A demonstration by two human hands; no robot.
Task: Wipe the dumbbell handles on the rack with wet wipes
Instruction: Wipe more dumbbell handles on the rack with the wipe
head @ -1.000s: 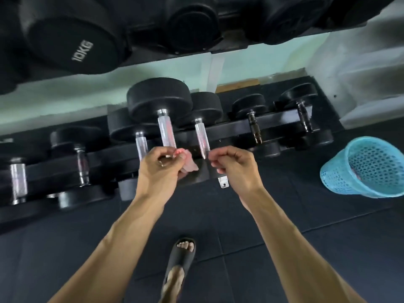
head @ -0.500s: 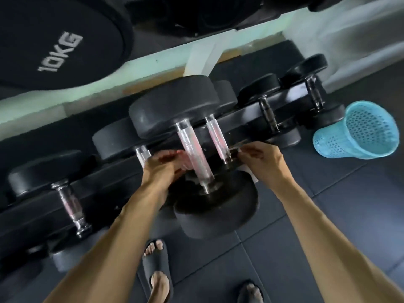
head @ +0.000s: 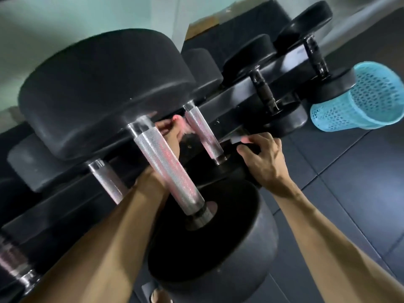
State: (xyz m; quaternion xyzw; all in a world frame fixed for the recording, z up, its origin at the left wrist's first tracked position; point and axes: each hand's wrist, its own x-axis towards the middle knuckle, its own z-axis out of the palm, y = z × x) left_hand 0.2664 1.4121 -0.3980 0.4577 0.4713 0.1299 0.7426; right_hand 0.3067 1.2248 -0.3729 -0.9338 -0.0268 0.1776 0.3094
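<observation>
Dark rubber gym floor (head: 360,171) and a black dumbbell rack (head: 238,92) against a pale green wall.
The left hand (head: 169,133), partly hidden behind the big near dumbbell handle (head: 166,169), pinches a pinkish wet wipe (head: 185,130) just beside the next handle (head: 204,136) to the right. The right hand (head: 264,158) curls its fingers around a dark pack with a white flap. A blue mesh basket (head: 369,97) lies tilted at far right.

- dim room, black rubber on the rack swallows detail
- glare plus a pink tint on the big knurled dumbbell handle (head: 166,169)
- motion blur top left, pale wall (head: 65,16) smeared
- wide-angle bend tilts the blue basket (head: 360,99) at the right edge
- forearms sharp, evenly lit
</observation>
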